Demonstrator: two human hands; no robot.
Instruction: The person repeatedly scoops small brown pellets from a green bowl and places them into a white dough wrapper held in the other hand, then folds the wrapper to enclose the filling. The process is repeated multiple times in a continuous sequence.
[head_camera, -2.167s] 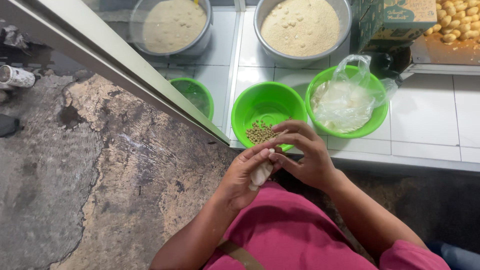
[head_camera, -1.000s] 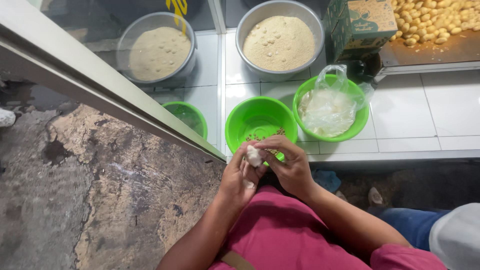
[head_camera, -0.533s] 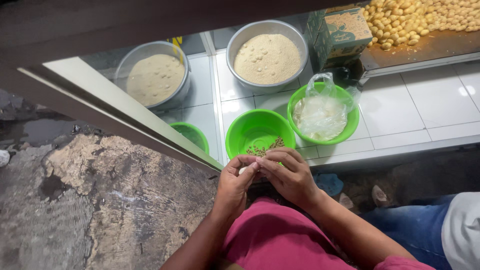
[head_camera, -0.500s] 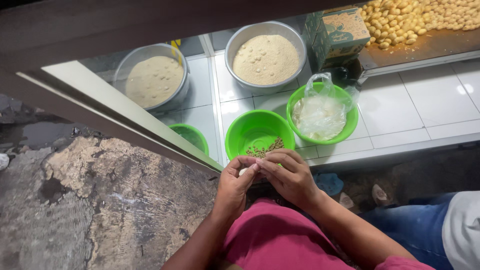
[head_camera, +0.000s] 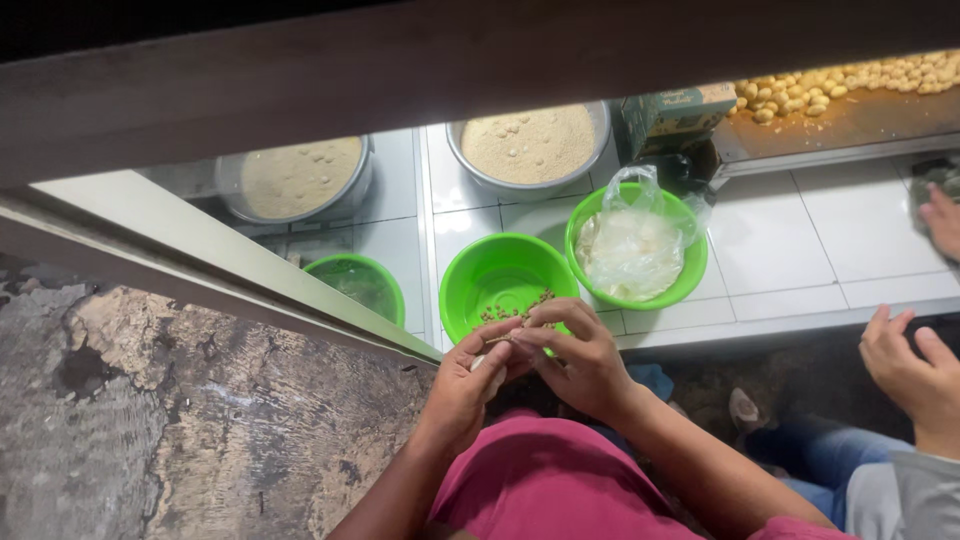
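My left hand (head_camera: 465, 385) cups a small pale lump of dough (head_camera: 481, 360), mostly hidden by the fingers. The fingertips of my right hand (head_camera: 575, 355) pinch at the top of that lump, just in front of my chest. Right behind both hands stands a green plastic bowl (head_camera: 470, 285) holding a little brown crumbly filling (head_camera: 512, 310).
A second green bowl (head_camera: 680, 290) holds a clear plastic bag. A smaller green bowl (head_camera: 355, 275) sits behind glass. Two metal basins (head_camera: 470, 160) of pale crumbs stand at the back, with a tray of golden balls (head_camera: 850, 80). Another person's hand (head_camera: 910, 365) is at right.
The view has shifted down and back, so a dark beam now covers the top. My hands stay together on the dough. Another person's hands have come into view at right.
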